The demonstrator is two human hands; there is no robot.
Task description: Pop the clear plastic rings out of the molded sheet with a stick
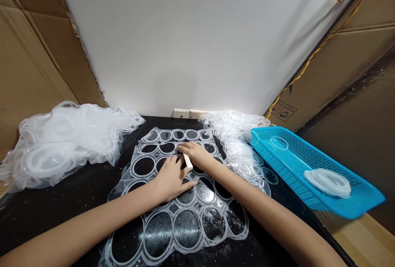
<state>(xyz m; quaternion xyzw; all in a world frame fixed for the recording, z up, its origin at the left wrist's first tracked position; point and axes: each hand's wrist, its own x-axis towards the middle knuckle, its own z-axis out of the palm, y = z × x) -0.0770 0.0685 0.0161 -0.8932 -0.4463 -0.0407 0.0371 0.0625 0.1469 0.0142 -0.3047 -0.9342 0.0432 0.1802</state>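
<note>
A translucent plastic sheet with rows of round ring outlines lies flat on the black speckled tabletop. My left hand rests palm down on it near the middle, with fingers and thumb spread. Just beyond and to the right, my right hand is closed around a short white stick-like tool. The tool's back end points toward me, while its working end is hidden beneath my fingers. Both hands are close together over the sheet's upper rows. Black shows through the rings, and whitish dust lies in several near ones.
Translucent ring sheets form a heap at the left. Loose clear rings form another pile at the right. A blue basket beyond it holds a bundle of white rings. A socket strip sits against the white wall; cardboard flanks both sides.
</note>
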